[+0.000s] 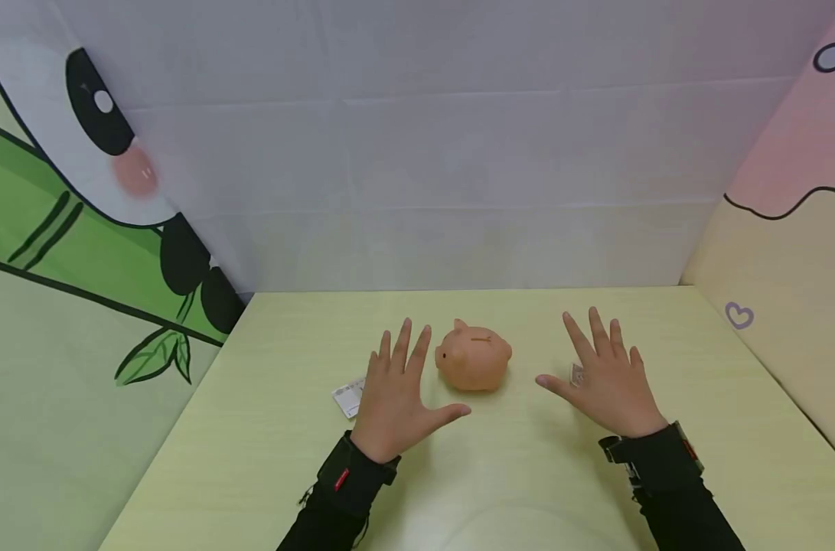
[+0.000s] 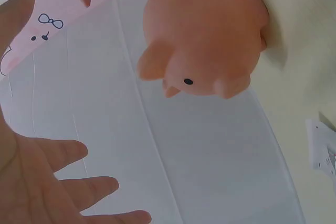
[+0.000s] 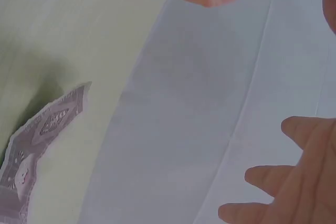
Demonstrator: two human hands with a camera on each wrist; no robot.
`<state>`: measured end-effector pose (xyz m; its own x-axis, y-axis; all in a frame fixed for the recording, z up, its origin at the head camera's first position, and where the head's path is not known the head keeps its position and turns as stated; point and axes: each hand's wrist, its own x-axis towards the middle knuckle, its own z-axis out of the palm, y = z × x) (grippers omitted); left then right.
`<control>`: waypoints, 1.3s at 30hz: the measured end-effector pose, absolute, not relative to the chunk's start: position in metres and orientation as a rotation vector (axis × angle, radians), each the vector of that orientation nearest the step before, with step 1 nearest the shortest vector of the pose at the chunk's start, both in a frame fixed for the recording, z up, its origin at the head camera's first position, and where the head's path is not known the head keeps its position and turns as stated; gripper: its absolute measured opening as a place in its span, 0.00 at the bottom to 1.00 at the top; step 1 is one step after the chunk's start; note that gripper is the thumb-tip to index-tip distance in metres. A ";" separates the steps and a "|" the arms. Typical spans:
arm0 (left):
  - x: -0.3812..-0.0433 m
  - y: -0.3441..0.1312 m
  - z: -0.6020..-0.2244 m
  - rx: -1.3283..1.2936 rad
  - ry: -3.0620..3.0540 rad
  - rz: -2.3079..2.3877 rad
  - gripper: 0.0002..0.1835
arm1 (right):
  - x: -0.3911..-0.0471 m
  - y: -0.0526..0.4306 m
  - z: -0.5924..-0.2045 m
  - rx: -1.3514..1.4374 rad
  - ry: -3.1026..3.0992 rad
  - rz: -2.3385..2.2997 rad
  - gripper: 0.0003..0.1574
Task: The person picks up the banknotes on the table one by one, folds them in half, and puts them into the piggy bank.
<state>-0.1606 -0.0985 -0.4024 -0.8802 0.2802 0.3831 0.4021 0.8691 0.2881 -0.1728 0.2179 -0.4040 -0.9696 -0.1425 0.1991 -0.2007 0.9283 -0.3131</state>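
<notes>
A pink piggy bank (image 1: 474,358) with a slot along its back stands on the table, between and a little beyond the two hands. My left hand (image 1: 398,405) hovers palm down, left of the piggy bank, fingers spread and holding nothing. Partly behind that hand lies a small white printed paper (image 1: 349,398). Over on the right, my right hand (image 1: 613,383) is also spread and holds nothing. It mostly covers a purplish printed paper (image 3: 44,132), creased and banknote-like, which the right wrist view shows more fully, though cut off at the frame's edge.
The pale yellow table (image 1: 500,482) meets a whitish cloth wall (image 1: 445,153) at the back. A panel with green cartoon prints (image 1: 79,229) stands along the left, and a pink and cream panel (image 1: 789,252) along the right.
</notes>
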 end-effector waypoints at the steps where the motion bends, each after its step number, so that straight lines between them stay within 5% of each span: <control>1: -0.160 -0.097 -0.402 -0.536 -2.693 -0.549 0.61 | -0.172 0.221 -0.404 0.261 -2.910 0.505 0.64; 21: -0.163 -0.048 -0.402 -1.036 -2.265 -1.014 0.46 | -0.164 0.286 -0.421 0.190 -2.802 1.131 0.50; 39: -0.167 0.004 -0.414 -1.093 -2.701 -1.086 0.38 | -0.169 0.309 -0.446 -0.067 -2.945 1.292 0.53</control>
<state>-0.1671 0.0043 -0.4138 -0.7523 0.5995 0.2732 0.6218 0.5091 0.5951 -0.1685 0.3092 -0.4462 -0.9963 0.0081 -0.0857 0.0685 0.6772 -0.7326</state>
